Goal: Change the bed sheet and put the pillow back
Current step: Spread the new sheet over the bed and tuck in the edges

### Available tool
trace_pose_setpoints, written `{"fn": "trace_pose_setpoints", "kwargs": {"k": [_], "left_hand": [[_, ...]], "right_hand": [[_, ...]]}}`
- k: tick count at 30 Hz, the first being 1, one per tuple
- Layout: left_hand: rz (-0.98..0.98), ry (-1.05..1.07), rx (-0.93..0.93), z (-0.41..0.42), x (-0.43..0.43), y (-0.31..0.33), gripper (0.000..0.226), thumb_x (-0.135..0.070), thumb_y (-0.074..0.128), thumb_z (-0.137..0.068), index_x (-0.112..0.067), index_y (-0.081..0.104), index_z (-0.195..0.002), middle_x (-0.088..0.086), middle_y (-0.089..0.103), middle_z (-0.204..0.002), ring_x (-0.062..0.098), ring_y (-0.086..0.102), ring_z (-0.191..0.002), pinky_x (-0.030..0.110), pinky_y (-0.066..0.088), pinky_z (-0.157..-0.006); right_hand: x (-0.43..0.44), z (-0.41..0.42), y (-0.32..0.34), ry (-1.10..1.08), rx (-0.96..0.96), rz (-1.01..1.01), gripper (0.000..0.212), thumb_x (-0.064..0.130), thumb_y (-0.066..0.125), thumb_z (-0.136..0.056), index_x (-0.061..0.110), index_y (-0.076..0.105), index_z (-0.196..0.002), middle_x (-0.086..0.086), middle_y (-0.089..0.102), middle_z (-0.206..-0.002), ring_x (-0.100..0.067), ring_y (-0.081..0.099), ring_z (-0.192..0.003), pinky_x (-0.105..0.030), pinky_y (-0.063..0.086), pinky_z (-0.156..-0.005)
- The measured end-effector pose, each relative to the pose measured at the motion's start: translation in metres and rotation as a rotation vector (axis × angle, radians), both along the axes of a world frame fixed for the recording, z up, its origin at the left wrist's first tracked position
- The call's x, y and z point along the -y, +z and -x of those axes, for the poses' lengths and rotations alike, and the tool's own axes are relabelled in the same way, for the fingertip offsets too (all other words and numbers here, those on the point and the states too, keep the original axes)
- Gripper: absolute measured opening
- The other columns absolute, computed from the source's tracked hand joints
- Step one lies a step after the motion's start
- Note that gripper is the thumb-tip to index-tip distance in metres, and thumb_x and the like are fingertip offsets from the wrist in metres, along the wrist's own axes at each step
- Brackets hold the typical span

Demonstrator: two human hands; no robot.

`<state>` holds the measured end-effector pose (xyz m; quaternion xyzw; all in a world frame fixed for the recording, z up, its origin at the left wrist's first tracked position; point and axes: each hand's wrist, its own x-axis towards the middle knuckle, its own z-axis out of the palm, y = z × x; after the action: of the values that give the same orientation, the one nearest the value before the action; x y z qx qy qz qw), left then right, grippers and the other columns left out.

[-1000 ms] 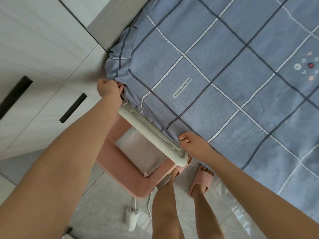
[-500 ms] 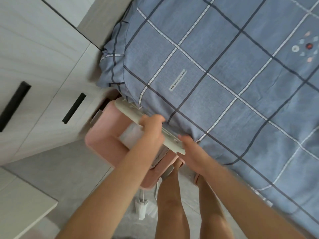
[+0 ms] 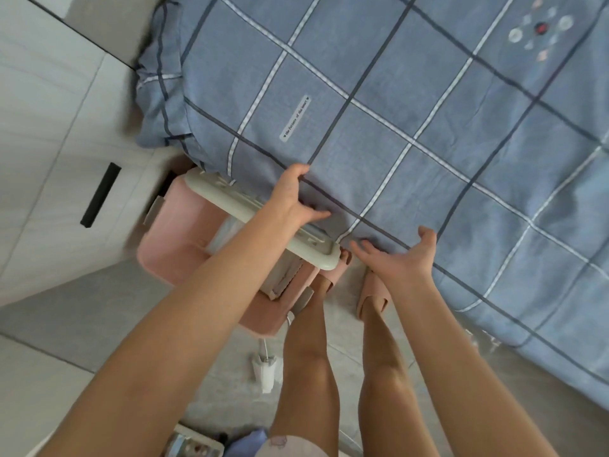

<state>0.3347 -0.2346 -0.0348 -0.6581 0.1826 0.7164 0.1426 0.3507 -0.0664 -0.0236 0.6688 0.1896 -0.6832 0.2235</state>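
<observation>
The sheet lies spread from centre to 3 o'clock, corner bunched at 10 o'clock; my left hand presses its edge, fingers straight; right hand, at 4 o'clock of it, released; I judge tucking remains; pillow unseen.

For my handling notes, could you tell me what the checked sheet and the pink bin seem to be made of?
Checked sheet: woven fabric, probably cotton, matte; it creases and gathers at the corner. Pink bin: likely moulded plastic, smooth with a slight sheen and rounded edges.
</observation>
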Motion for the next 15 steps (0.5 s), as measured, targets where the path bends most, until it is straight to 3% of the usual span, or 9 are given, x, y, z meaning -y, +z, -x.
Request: {"fn": "trace_pose_setpoints", "kwargs": {"k": [3,6,8,11,15], "left_hand": [[-0.029,0.005,-0.045,0.001,0.009,-0.009,0.039,-0.032,0.066,-0.083,-0.013,0.049,-0.113,0.017,0.051,-0.126,0.042,0.044,-0.123,0.070,0.035,-0.089],[-0.041,0.034,-0.081,-0.007,0.023,-0.022,0.061,-0.044,0.070,-0.079,-0.014,0.044,-0.125,0.017,0.045,-0.138,0.045,0.039,-0.127,0.076,0.027,-0.091],[-0.016,0.019,-0.103,-0.013,0.026,-0.031,0.068,-0.048,0.072,-0.077,-0.014,0.045,-0.129,0.018,0.049,-0.136,0.044,0.046,-0.120,0.073,0.034,-0.092],[0.035,0.004,-0.127,-0.015,0.031,-0.035,0.065,-0.046,0.073,-0.077,-0.014,0.047,-0.127,0.017,0.058,-0.118,0.040,0.055,-0.103,0.068,0.043,-0.082],[0.109,-0.031,-0.149,-0.015,0.039,-0.040,0.053,-0.038,0.072,-0.080,-0.012,0.053,-0.122,0.014,0.064,-0.117,0.036,0.059,-0.105,0.058,0.050,-0.075]], "right_hand": [[-0.005,0.003,-0.012,-0.040,-0.022,0.071,0.084,0.051,0.062,-0.082,0.005,0.029,-0.144,-0.025,0.033,-0.145,-0.043,0.032,-0.135,-0.060,0.029,-0.108],[0.000,-0.006,-0.031,-0.036,-0.055,0.107,0.087,0.055,0.071,-0.073,0.007,0.039,-0.138,-0.019,0.046,-0.137,-0.040,0.044,-0.125,-0.056,0.035,-0.106],[0.002,-0.012,-0.038,-0.022,-0.031,0.037,0.086,0.055,0.077,-0.068,0.010,0.045,-0.134,-0.014,0.054,-0.129,-0.036,0.052,-0.117,-0.051,0.043,-0.100],[0.006,-0.014,-0.042,-0.052,-0.019,-0.021,0.081,0.048,0.080,-0.067,0.013,0.047,-0.131,-0.012,0.058,-0.124,-0.033,0.056,-0.112,-0.048,0.046,-0.098],[0.000,-0.002,-0.045,0.011,0.109,-0.038,0.068,0.032,0.079,-0.074,0.010,0.047,-0.129,-0.014,0.058,-0.123,-0.035,0.057,-0.111,-0.050,0.045,-0.100]]}}
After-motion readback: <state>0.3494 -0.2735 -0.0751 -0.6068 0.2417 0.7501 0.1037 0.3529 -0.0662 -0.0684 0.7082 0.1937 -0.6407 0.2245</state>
